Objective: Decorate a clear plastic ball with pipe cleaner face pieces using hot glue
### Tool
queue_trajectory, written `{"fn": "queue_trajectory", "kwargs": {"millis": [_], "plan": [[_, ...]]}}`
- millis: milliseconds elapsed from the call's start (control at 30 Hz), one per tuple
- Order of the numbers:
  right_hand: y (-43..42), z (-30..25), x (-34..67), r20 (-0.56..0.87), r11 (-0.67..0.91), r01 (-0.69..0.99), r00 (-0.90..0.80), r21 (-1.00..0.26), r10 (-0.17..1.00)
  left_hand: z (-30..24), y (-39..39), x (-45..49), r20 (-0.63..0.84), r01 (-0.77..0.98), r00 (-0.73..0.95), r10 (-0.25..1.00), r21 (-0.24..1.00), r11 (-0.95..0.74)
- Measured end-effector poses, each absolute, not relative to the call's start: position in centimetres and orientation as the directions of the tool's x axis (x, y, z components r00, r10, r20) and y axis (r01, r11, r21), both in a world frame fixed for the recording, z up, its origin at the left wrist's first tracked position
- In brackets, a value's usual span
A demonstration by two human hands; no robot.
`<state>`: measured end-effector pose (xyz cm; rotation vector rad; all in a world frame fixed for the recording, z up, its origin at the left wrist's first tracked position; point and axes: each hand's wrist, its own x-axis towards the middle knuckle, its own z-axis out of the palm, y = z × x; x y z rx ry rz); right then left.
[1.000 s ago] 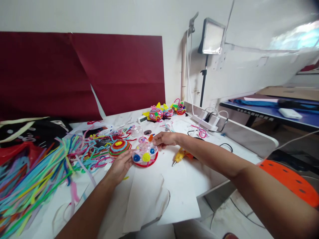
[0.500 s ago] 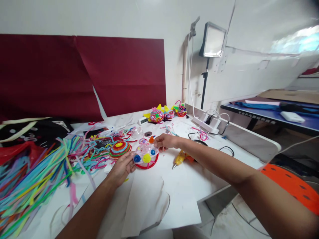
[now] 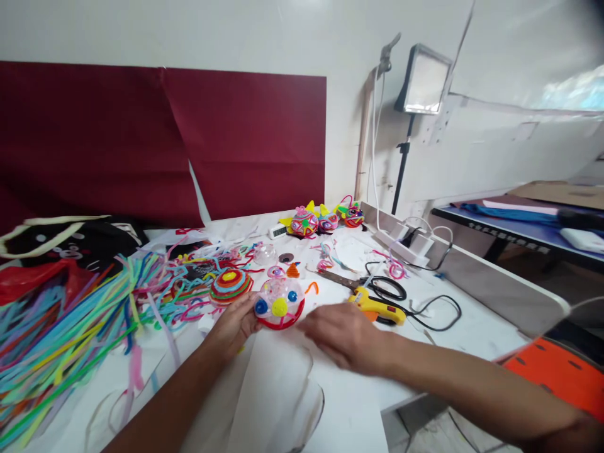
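Observation:
My left hand [image 3: 238, 324] is closed on the left edge of a clear plastic dome [image 3: 280, 290] with blue and yellow round spots and a red fuzzy rim. Just right of its rim is my right hand [image 3: 337, 333], fingers bent and smeared by motion; whether anything is between them I cannot make out. A curved orange pipe cleaner piece [image 3: 312, 288] shows by the dome's right side. Behind my left hand sits a dome wound with coloured pipe cleaners [image 3: 230, 286]. A yellow glue gun [image 3: 380, 306] and black-handled scissors [image 3: 387, 288] lie beyond my right hand.
Bundles of colourful pipe cleaners [image 3: 89, 343] spread over the left side. Several finished fuzzy fish-like balls [image 3: 303, 222] stand at the back. A power strip [image 3: 403, 245] with cables lies by the right-hand board [image 3: 500, 283]. White paper [image 3: 268, 390] lies at the front.
My right hand has come off the dome's upper right edge and moved toward me and to the right. The orange piece and the scissors now show. The view has shifted slightly left.

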<state>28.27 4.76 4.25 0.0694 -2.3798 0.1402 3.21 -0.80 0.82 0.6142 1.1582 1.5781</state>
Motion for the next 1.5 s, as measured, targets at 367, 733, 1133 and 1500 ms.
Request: {"fn": "queue_trajectory", "kwargs": {"millis": [367, 733, 1133, 1500], "plan": [[1.9, 1.6, 27.4, 0.688, 0.87, -0.412, -0.548, 0.272, -0.475, 0.6, -0.6, 3.0, -0.206, -0.448, -0.35, 0.914, 0.894, 0.03], [2.0, 0.2, 27.3, 0.672, 0.861, -0.429, -0.555, 0.273, -0.49, 0.4, -0.6, 2.8, -0.201, -0.458, -0.348, 0.916, 0.888, 0.021], [1.7, 0.0, 27.5, 0.658, 0.87, -0.454, -0.599, 0.191, -0.457, 1.0, -0.7, 3.4, -0.206, -0.485, -0.324, 0.923, 0.874, 0.025], [1.5, 0.1, 27.7, 0.629, 0.878, -0.462, -0.649, 0.123, -0.429, 0.8, -0.8, 3.5, -0.217, -0.498, -0.334, 0.917, 0.867, 0.023]]}}
